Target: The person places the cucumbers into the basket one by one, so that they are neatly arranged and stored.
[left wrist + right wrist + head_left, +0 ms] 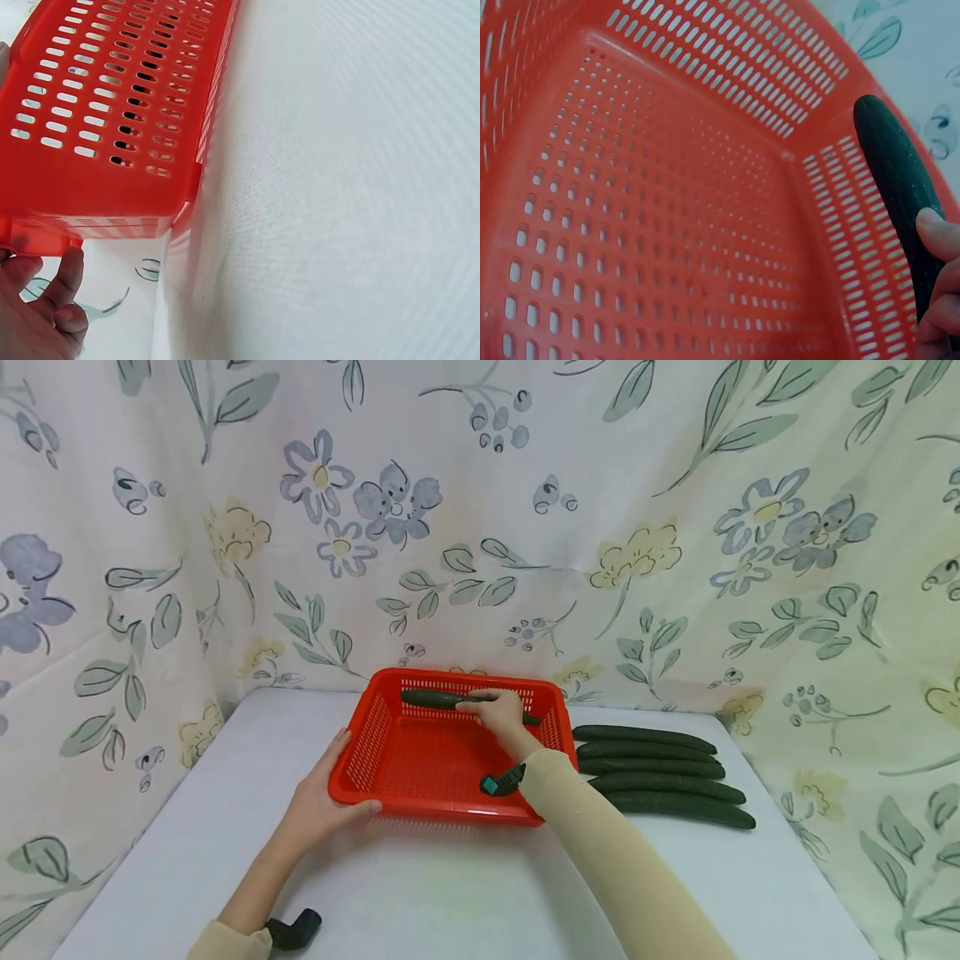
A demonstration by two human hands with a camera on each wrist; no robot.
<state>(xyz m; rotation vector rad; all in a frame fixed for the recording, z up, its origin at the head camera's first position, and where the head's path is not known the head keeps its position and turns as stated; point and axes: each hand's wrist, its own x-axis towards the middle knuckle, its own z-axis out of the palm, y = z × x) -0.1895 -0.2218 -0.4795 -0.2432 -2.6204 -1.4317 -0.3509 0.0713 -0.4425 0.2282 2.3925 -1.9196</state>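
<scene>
A dark green cucumber (429,697) is gripped by my right hand (501,714) inside the red plastic basket (358,752), close to its far wall. The right wrist view shows the cucumber (892,157) against the slotted wall, with fingers (939,236) curled round it. My left hand (318,806) holds the basket's near left corner, thumb on the front rim and fingers along the left side. In the left wrist view, fingers (69,277) of that hand touch the basket's rim from outside.
Several cucumbers (660,766) lie side by side on the white table (247,777), just right of the basket. A floral curtain (480,527) hangs behind and at both sides of the table. Black wrist devices (295,930) are worn on both wrists.
</scene>
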